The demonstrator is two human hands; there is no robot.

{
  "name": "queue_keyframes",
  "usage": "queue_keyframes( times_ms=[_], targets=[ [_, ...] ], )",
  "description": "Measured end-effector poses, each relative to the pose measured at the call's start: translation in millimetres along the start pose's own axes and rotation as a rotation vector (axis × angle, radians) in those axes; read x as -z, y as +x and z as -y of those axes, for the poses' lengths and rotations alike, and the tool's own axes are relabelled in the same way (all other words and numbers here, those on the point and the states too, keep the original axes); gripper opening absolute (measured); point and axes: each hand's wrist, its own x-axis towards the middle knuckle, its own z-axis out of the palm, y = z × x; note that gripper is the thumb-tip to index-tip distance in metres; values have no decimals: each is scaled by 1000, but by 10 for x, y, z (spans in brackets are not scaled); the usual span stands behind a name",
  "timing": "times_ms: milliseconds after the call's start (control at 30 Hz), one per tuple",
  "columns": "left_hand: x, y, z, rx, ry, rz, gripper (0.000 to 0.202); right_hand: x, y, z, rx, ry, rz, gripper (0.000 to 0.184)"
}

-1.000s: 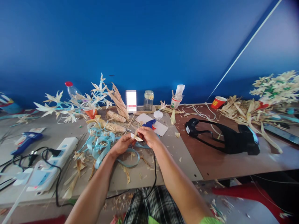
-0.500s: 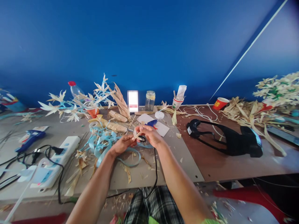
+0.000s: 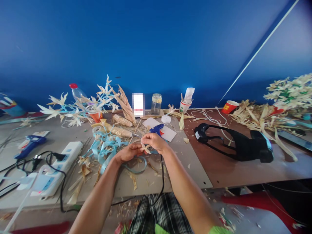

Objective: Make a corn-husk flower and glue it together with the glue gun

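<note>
My left hand [image 3: 129, 152] and my right hand [image 3: 154, 141] meet over the middle of the grey table [image 3: 180, 159], both pinched on a small pale corn-husk piece [image 3: 145, 148] held between them. A tangle of light blue ribbon [image 3: 107, 148] lies on the table just left of my hands. A blue glue gun [image 3: 157, 129] rests on white paper right behind my right hand, and its black cord [image 3: 162, 175] runs down past my wrist toward my lap.
Husk flowers on blue stems [image 3: 80, 109], dried corn cobs [image 3: 120, 131], a glass jar [image 3: 155, 104] and paper cups [image 3: 184, 105] stand at the back. A white power strip [image 3: 52, 174] and second glue gun [image 3: 30, 143] lie left. A black headset [image 3: 240, 144] and a husk pile [image 3: 263, 118] lie right.
My hands have stayed close together, turning the husk piece; it now points downward between my fingers. My view shifted slightly.
</note>
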Motion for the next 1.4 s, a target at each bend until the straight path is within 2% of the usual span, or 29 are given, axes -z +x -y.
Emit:
queue_keyframes(
  times_ms=[67, 133, 200, 300, 367, 433, 600, 733, 900, 1067, 1233, 1400],
  targets=[
    [8, 0, 5, 5, 17, 10, 40, -1, 11, -19, -13, -8, -2, 23],
    [27, 4, 21, -21, 42, -27, 39, 6, 36, -33, -2, 14, -14, 28],
    [45, 10, 32, -59, 58, -128, 40, 22, 71, -40, 51, 87, -75, 34],
    [57, 16, 22, -97, 53, -310, 38, 55, 123, -39, 122, 266, -242, 42],
    [57, 19, 9, -113, 28, -401, 35, 71, 145, -35, 118, 368, -313, 44],
    [62, 25, 11, -139, -22, -464, 33, 71, 154, -32, 98, 415, -331, 43],
    [118, 54, 61, -198, -256, -625, 24, 25, 160, -51, 64, 345, -334, 35],
    [164, 61, 33, -284, -454, -780, 27, -9, 181, -92, 87, 216, -389, 30],
    [182, 57, -1, -352, -473, -811, 26, -49, 187, -121, 143, 51, -456, 19],
    [192, 66, 46, -370, -487, -777, 29, -30, 192, -160, 181, -82, -459, 30],
    [199, 86, 61, -371, -507, -790, 26, 42, 245, -244, 294, -403, -533, 13],
    [193, 95, 55, -375, -527, -807, 18, -6, 255, -319, 337, -724, -476, 34]
  ],
)
